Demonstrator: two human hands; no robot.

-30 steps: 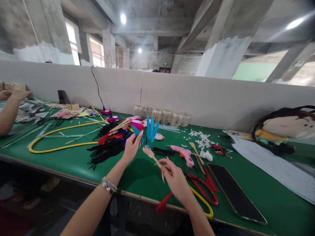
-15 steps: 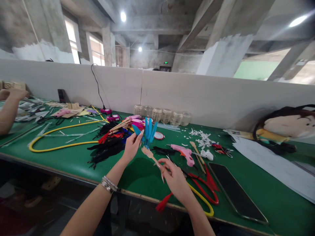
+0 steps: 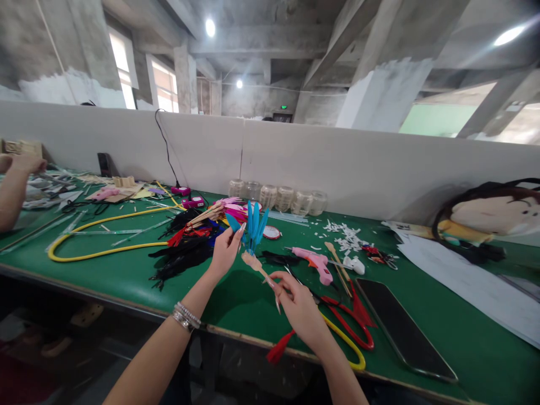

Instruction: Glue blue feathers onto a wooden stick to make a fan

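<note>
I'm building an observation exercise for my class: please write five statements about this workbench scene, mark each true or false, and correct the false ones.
1. The right hand holds a wooden piece by its narrow end. True.
2. The left hand is gripping a red tassel. False: it holds a blue feather.
3. A pink glue gun lies on the green table. True.
4. The black-screened device lies to the left of the glue gun in the picture. False: it lies to the right, nearer the camera.
5. Clear containers stand in a row by the white partition. True.
</note>
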